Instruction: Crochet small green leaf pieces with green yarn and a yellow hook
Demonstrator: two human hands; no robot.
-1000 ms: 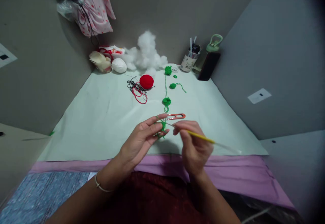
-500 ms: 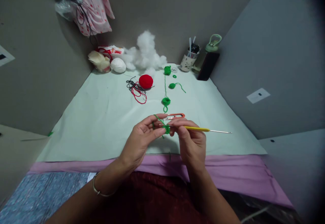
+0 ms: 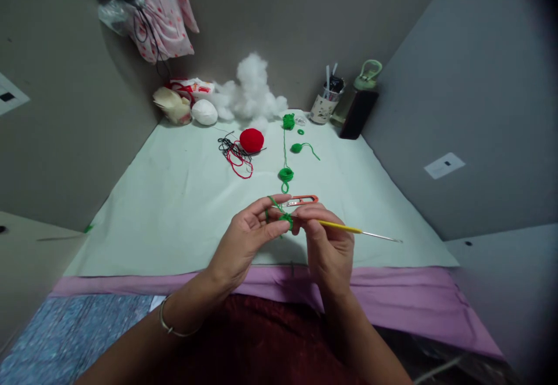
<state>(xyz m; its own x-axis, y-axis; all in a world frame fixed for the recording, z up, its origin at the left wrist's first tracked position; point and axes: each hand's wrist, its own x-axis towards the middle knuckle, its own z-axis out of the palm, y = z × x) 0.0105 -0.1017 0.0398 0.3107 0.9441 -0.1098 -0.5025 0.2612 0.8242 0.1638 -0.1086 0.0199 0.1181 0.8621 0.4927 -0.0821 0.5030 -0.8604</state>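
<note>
The small green crochet piece [image 3: 286, 220] sits between the fingers of the two hands, above the surface [image 3: 152, 210]. The left hand [image 3: 235, 239] pinches it at the thumb tip, so its lower left edge is covered and its full shape is hard to make out. A green yarn strand [image 3: 274, 203] runs from the piece over the left index finger; its path lower among the fingers is partly hidden.

The right hand's [image 3: 329, 248] fingers pinch the yellow-handled crochet hook [image 3: 340, 226]. Its far shaft sticks out to the right of them, while its working tip is lost at the stitches.

Just beyond the fingertips lie orange thread snips [image 3: 308, 199], the blade end partly covered by the left index finger. Farther out in line with the fingers are a green yarn coil [image 3: 286, 174] and a green yarn bundle [image 3: 288, 121], with a small clear item [image 3: 300, 121] beside it, too small to identify. Beyond the fingers and to the left rests a red yarn ball [image 3: 251, 140] near tangled black yarn [image 3: 226, 145]. Well beyond the right fingers, a dark flat object [image 3: 360, 114] hides part of a green-lidded bottle [image 3: 365, 81]. Both forearms are cut off at the lower edge.
</note>
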